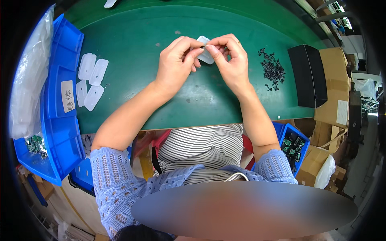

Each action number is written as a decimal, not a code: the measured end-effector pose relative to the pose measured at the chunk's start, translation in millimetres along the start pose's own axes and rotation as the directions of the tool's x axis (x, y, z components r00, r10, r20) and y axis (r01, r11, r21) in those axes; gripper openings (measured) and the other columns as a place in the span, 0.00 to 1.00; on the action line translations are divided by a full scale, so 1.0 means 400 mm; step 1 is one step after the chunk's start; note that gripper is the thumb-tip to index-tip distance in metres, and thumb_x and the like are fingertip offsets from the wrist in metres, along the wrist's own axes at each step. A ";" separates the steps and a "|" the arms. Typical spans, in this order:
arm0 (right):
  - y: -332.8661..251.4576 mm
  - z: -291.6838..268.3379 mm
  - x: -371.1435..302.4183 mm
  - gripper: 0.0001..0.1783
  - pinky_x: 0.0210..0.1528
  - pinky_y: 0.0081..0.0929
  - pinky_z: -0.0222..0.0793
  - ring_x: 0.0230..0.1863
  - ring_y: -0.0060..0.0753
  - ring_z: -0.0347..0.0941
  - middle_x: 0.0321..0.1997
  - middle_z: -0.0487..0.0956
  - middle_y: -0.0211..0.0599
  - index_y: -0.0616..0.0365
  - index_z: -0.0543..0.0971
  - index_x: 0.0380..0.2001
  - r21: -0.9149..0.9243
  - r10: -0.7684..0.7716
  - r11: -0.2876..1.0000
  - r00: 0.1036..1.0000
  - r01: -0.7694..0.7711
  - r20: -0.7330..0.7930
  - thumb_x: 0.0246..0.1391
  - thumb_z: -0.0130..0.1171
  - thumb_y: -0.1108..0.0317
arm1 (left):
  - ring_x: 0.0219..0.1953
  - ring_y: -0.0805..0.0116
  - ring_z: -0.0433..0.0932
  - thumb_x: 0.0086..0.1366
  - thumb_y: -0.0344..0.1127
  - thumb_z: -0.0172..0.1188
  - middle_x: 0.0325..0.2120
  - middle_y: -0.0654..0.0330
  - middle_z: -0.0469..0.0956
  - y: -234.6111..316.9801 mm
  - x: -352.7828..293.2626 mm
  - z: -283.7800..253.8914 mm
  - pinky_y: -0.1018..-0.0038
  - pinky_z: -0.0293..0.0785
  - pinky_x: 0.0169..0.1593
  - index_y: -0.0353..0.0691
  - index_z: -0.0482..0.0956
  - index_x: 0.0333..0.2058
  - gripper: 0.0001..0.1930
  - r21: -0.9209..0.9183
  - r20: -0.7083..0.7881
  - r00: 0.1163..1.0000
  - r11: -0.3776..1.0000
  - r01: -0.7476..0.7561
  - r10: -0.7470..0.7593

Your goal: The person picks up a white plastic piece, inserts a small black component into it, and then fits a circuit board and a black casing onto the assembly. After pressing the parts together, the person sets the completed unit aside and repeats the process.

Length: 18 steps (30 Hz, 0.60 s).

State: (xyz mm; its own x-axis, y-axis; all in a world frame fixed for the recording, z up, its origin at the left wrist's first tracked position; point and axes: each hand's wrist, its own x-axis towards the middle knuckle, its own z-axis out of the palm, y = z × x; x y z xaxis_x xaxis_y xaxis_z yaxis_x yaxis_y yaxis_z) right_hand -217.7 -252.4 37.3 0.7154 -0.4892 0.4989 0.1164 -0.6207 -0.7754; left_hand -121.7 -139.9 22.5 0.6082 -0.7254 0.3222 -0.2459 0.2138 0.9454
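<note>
Above the green table [193,100], my left hand [173,62] and my right hand [233,62] meet with their fingertips close together. Thumb and forefinger of each are pinched at a tiny dark part [203,46], mostly covered by the fingers. Just behind and below the fingertips is a white plastic piece [207,58] with rounded corners; whether a finger touches it I cannot tell. To the right of my right hand, many small black parts [273,69] lie in a loose pile. Several similar white plastic pieces [97,72] with a small dark hole lie flat at the left.
Blue bins [60,132] line the left edge, with a clear plastic bag [34,76] over one. At the right stand a black box [307,76] and a cardboard box [334,86]. Below the table edge, a blue bin [302,140] contains green circuit boards [292,146].
</note>
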 end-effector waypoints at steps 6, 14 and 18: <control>0.004 0.002 -0.007 0.05 0.24 0.17 0.61 0.23 0.19 0.62 0.23 0.69 0.29 0.61 0.75 0.25 -0.004 0.073 0.997 0.997 -0.073 -0.017 0.43 0.61 0.73 | 0.30 0.69 0.78 0.62 0.26 0.50 0.32 0.54 0.74 0.010 0.010 -0.007 0.79 0.76 0.34 0.27 0.68 0.41 0.10 -0.273 -0.007 0.953 0.918 0.288 -0.302; 0.031 0.019 -0.012 0.06 0.25 0.15 0.60 0.23 0.14 0.60 0.22 0.69 0.24 0.61 0.75 0.26 0.124 0.310 0.943 0.951 -0.308 0.008 0.45 0.61 0.71 | 0.34 0.67 0.78 0.62 0.29 0.51 0.32 0.53 0.76 0.005 0.006 -0.006 0.77 0.75 0.41 0.28 0.69 0.36 0.09 -0.364 0.090 0.931 0.858 0.362 -0.355; 0.012 0.030 -0.009 0.07 0.25 0.14 0.60 0.24 0.12 0.61 0.23 0.70 0.23 0.61 0.74 0.27 0.336 0.411 0.850 0.910 -0.405 0.057 0.47 0.60 0.71 | 0.29 0.72 0.78 0.60 0.30 0.54 0.29 0.53 0.77 -0.013 0.004 -0.009 0.80 0.75 0.35 0.30 0.70 0.31 0.08 -0.264 0.045 0.972 0.936 0.234 -0.231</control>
State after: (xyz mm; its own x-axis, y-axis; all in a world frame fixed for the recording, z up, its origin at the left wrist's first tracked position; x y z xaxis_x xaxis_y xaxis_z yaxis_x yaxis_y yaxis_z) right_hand -211.5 -246.4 27.5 0.7377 -0.6656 0.1131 0.0403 -0.1238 -0.9915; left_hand -116.7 -139.6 18.2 0.6139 -0.7839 0.0931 0.1117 0.2031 0.9728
